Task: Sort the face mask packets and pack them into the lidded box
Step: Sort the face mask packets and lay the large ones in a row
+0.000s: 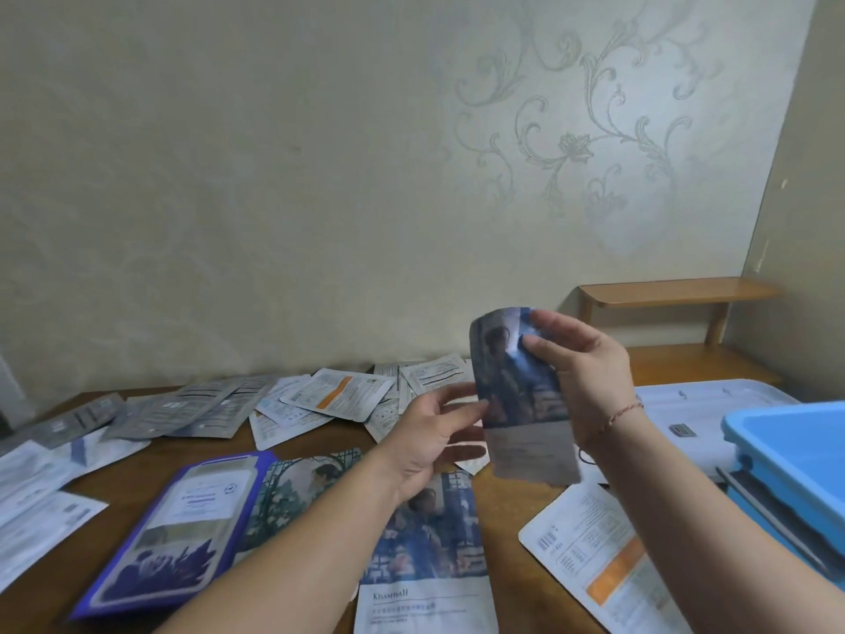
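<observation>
Forearms fill foreground. Right hand (580, 382) pinches blurred blue packet (521, 404) upright above wooden table (507, 501); left hand (430, 441) fingers loosely extended, tips touching packet's left edge. Loose packets (338, 395) behind; blue box (795, 469) far right.

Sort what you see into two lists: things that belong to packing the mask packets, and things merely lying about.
Job: blue-printed foil packet held by right hand; left hand; purple packet; grey packets; blue plastic box.
Lying about: wooden shelf; wooden table.
</observation>
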Demonstrator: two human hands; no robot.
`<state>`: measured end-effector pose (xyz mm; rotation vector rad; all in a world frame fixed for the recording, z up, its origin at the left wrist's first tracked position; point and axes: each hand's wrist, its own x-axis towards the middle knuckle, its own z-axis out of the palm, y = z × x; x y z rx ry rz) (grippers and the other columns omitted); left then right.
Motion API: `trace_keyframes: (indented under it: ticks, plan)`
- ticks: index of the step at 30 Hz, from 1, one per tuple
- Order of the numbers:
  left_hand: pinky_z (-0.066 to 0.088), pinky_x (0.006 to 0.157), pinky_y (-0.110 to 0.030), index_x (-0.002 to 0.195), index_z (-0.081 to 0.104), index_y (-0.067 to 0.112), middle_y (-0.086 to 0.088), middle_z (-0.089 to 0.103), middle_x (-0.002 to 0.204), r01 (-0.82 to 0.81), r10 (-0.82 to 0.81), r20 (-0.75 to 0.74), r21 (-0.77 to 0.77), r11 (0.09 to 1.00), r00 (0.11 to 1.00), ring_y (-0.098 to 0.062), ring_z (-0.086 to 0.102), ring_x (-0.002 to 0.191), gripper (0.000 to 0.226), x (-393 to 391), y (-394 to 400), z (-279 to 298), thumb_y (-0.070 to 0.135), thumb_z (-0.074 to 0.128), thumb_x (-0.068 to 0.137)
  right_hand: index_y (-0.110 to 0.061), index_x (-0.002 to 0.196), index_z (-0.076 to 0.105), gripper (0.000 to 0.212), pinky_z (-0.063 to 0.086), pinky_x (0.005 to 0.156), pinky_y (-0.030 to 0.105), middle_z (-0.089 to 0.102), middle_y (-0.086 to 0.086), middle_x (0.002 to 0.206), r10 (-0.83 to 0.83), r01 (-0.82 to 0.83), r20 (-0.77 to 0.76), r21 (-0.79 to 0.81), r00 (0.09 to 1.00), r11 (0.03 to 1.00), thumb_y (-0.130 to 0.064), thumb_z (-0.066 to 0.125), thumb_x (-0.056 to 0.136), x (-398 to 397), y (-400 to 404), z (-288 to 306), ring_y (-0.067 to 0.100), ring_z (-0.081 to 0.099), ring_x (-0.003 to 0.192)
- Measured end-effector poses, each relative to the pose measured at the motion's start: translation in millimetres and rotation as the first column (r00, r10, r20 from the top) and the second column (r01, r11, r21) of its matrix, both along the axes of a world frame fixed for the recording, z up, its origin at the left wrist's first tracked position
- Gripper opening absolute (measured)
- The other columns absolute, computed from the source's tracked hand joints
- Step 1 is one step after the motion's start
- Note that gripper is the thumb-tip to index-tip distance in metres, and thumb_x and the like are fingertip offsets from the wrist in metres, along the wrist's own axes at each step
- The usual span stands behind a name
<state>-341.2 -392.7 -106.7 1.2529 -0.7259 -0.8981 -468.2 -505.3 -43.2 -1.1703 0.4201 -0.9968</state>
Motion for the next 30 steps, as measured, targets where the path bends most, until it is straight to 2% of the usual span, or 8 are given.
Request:
trace_keyframes:
  ticks: [5, 9, 13, 16, 20, 23, 27, 30]
  plan:
    - [0.052, 0.087, -0.047, 0.101, 0.071, 0.009, -0.021, 0.071, 0.104, -0.069, 0.068, -0.056, -0.02, 0.997, 0.996, -0.034, 0.065, 0.096, 0.026, -3.4, 26.8, 4.7, 0.01, 0.075, 0.075, -0.016, 0.127, 0.057, 0.046, 0.057, 0.051, 0.027, 0.069, 0.004, 0.095, 0.008, -0.007, -0.176, 0.012, 0.984, 1.0, -0.009, 0.072, 0.084, -6.5, 6.6, -3.7, 0.015, 0.07, 0.065]
    - [0.059, 0.07, -0.033, 0.118, 0.062, 0.008, -0.008, 0.076, 0.097, -0.208, 0.147, 0.322, 0.162, 0.965, 0.935, -0.02, 0.072, 0.084, 0.033, -9.3, 66.4, 10.4, 0.009, 0.072, 0.086, -0.02, 0.14, 0.042, 0.068, 0.058, 0.056, 0.029, 0.068, 0.006, 0.095, 0.052, -0.141, -0.493, -0.145, 0.868, 0.979, -0.006, 0.074, 0.082, -8.7, 26.3, -36.3, 0.018, 0.069, 0.077]
    - [0.042, 0.1, -0.03, 0.146, 0.038, 0.03, 0.015, 0.061, 0.119, -0.496, -0.016, 0.91, 0.24, 0.835, 0.413, -0.006, 0.054, 0.109, 0.064, -21.8, 118.6, -1.9, 0.041, 0.066, 0.089, -0.023, 0.144, 0.037, 0.08, 0.06, 0.07, 0.04, 0.07, 0.012, 0.101, 0.087, -0.21, -0.609, -0.134, 0.788, 0.968, 0.0, 0.076, 0.078, -5.2, 49.8, -83.3, 0.023, 0.071, 0.083]
    - [0.023, 0.113, -0.025, 0.143, 0.043, 0.032, 0.017, 0.046, 0.139, -0.449, -0.198, 0.967, 0.249, 0.858, 0.158, -0.004, 0.036, 0.13, 0.056, -34.2, 151.8, -18.8, 0.055, 0.053, 0.092, -0.028, 0.143, 0.038, 0.088, 0.059, 0.081, 0.041, 0.066, 0.009, 0.119, 0.056, -0.258, -0.716, -0.176, 0.696, 0.95, -0.013, 0.084, 0.07, 1.8, 56.0, -107.2, 0.021, 0.069, 0.094]
    - [0.044, 0.093, -0.031, 0.112, 0.067, 0.033, 0.016, 0.063, 0.111, -0.337, -0.274, 0.958, 0.232, 0.912, -0.081, -0.008, 0.054, 0.105, 0.047, -43.1, 176.1, -41.1, 0.066, 0.047, 0.085, -0.026, 0.142, 0.039, 0.089, 0.057, 0.083, 0.04, 0.067, 0.008, 0.118, 0.012, -0.269, -0.751, -0.222, 0.66, 0.937, -0.019, 0.087, 0.067, 11.1, 57.7, -111.6, 0.021, 0.068, 0.095]
    - [0.05, 0.081, -0.03, 0.097, 0.071, 0.034, 0.019, 0.064, 0.096, -0.319, -0.221, 0.964, 0.164, 0.934, -0.152, -0.007, 0.058, 0.09, 0.041, -42.0, 175.9, -50.7, 0.064, 0.046, 0.084, -0.025, 0.138, 0.044, 0.075, 0.047, 0.078, 0.026, 0.064, 0.007, 0.122, -0.191, -0.425, -0.84, -0.437, 0.507, 0.793, -0.036, 0.081, 0.073, 13.4, 62.4, -99.6, 0.019, 0.061, 0.099]
    - [0.049, 0.083, -0.031, 0.103, 0.068, 0.032, 0.015, 0.064, 0.099, -0.317, -0.2, 0.967, 0.143, 0.938, -0.156, -0.01, 0.06, 0.088, 0.044, -43.5, 171.7, -48.8, 0.064, 0.043, 0.087, -0.036, 0.138, 0.043, 0.068, 0.05, 0.084, 0.031, 0.053, -0.002, 0.131, -0.5, -0.611, -0.806, -0.577, 0.317, 0.542, -0.068, 0.057, 0.08, 12.4, 63.1, -81.1, 0.019, 0.056, 0.11]
    - [0.048, 0.076, -0.029, 0.097, 0.069, 0.031, 0.015, 0.064, 0.095, -0.314, -0.182, 0.967, 0.12, 0.942, -0.177, -0.01, 0.061, 0.079, 0.041, -45.6, 170.3, -49.2, 0.061, 0.043, 0.086, -0.046, 0.136, 0.041, 0.068, 0.039, 0.107, 0.039, 0.032, -0.009, 0.148, -0.518, -0.682, -0.734, -0.648, 0.44, 0.339, -0.078, 0.045, 0.077, 12.3, 67.8, -86.4, 0.019, 0.032, 0.135]
